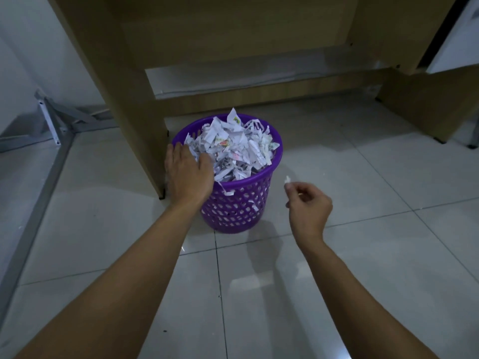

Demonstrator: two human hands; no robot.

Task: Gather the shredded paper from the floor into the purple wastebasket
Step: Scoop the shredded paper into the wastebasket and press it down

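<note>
The purple wastebasket [241, 206] stands on the tiled floor, heaped above its rim with shredded paper [236, 149]. A few strips hang over its front edge and poke through the lattice wall. My left hand [188, 174] lies flat on the basket's left rim, fingers straight against the paper pile. To the right of the basket, my right hand [307, 203] hovers above the floor and pinches a small white paper scrap [287, 179] between thumb and fingertips.
A wooden desk leg panel [134, 120] stands right beside the basket on the left, with the desk's back board [259, 97] behind it. A grey metal frame [51, 120] lies at the far left. Light floor tiles [375, 177] spread around.
</note>
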